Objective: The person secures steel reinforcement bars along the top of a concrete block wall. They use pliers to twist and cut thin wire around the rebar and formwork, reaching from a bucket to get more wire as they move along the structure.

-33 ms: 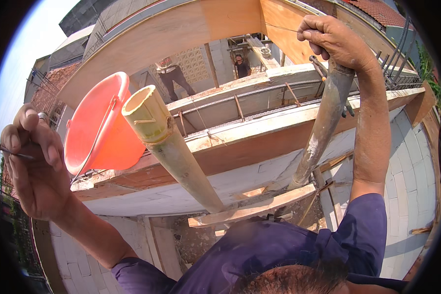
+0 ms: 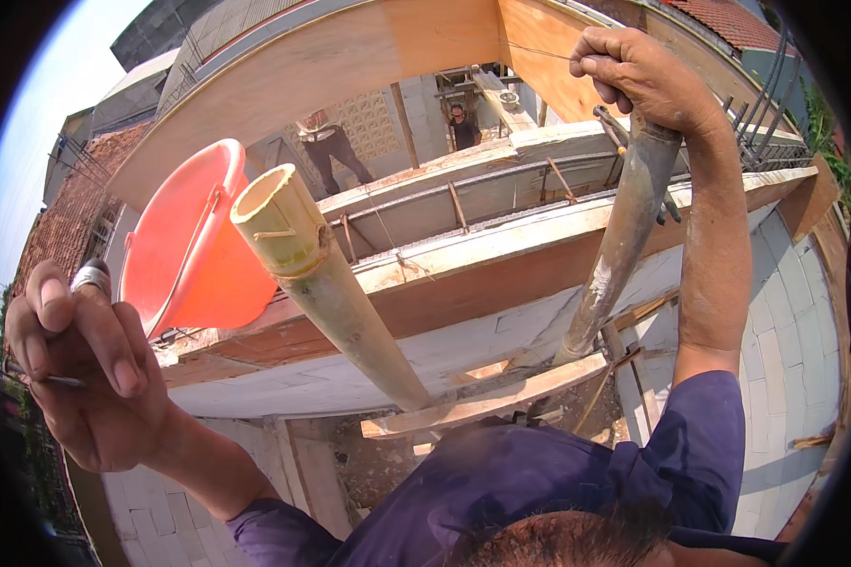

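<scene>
My left hand (image 2: 95,369) is raised at the far left, in front of the orange bucket. Its fingers curl around a thin grey metal piece (image 2: 63,380), whose kind I cannot make out; one finger carries a white wrap (image 2: 93,275). At the upper right, my right hand (image 2: 638,76) pinches a thin wire (image 2: 539,50) that runs off leftward past the plywood. The right wrist rests against the top of a grey, stained bamboo pole (image 2: 624,231). Between the hands, a greenish cut bamboo pole (image 2: 336,293) leans with its hollow end up.
An orange bucket (image 2: 184,255) with a wire handle sits on the formwork's left end. Steel bars lie in the board-edged trough (image 2: 501,203). Plywood panels (image 2: 350,57) stand beyond. A wooden plank (image 2: 487,402) crosses near my body. Two people (image 2: 336,151) are below in the background.
My left hand has moved lower and slightly right, still with the thin piece in its fingers. The right hand stays at the pole top, pinching the wire.
</scene>
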### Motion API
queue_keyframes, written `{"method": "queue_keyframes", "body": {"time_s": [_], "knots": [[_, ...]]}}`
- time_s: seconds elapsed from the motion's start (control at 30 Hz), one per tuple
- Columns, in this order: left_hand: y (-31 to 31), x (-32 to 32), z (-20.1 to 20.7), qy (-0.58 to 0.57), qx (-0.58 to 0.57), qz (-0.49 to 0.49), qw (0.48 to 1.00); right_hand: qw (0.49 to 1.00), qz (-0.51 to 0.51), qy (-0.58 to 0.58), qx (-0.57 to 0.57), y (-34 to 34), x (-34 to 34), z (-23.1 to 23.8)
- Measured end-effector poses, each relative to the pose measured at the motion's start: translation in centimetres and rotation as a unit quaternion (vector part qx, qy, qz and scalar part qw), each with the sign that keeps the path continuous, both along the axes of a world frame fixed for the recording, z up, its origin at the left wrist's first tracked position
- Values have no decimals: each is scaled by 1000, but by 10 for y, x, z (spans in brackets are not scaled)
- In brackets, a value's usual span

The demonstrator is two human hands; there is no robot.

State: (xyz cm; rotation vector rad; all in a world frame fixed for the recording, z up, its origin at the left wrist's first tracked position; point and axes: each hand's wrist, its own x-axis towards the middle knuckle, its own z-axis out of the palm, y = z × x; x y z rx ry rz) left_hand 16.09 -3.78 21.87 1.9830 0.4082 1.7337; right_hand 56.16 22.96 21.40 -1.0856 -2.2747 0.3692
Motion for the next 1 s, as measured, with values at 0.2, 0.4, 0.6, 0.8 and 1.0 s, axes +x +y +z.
{"method": "queue_keyframes", "body": {"time_s": [0.2, 0.4, 0.6, 0.8, 1.0], "knots": [[-137, 46, -6, -28, -506, 43, 861, 998, -4, -15, -64, 2, 10, 5], [-89, 110, 25, 15, -629, 53, 776, 911, 37, -253, 324, 0, 24, -6], [-102, 122, 9, 53, -385, 170, 906, 925, 44, -183, 330, -21, 9, -2], [-101, 96, -2, 88, -295, 110, 945, 934, 49, -224, 274, 1, 15, 4], [-98, 68, -24, 113, -255, 2, 960, 877, 66, -196, 434, -3, 19, -4]]}}
